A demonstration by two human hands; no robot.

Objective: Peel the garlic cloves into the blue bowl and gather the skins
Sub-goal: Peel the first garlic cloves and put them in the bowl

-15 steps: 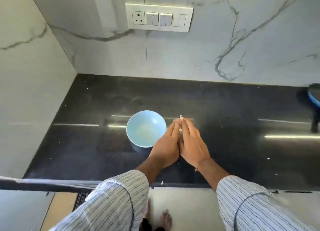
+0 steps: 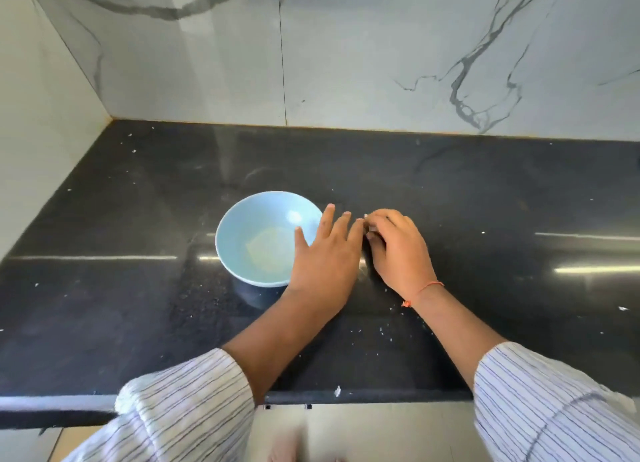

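Left hand (image 2: 325,257) lies flat, fingers straight, beside the blue bowl (image 2: 263,236); right hand (image 2: 398,250) curls over skins (image 2: 367,224) on the counter (image 2: 485,191). Light flakes could scatter if swept fast.

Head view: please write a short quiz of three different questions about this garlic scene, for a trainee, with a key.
1. True or false: the blue bowl stands upside down.
2. Which hand has curled fingers: A left, B right?
3. Fill in: the left hand lies with fingers ____ beside the bowl.

Key: 1 false, it stands upright on the black countertop. 2 B; what it holds is hidden. 3 straight.
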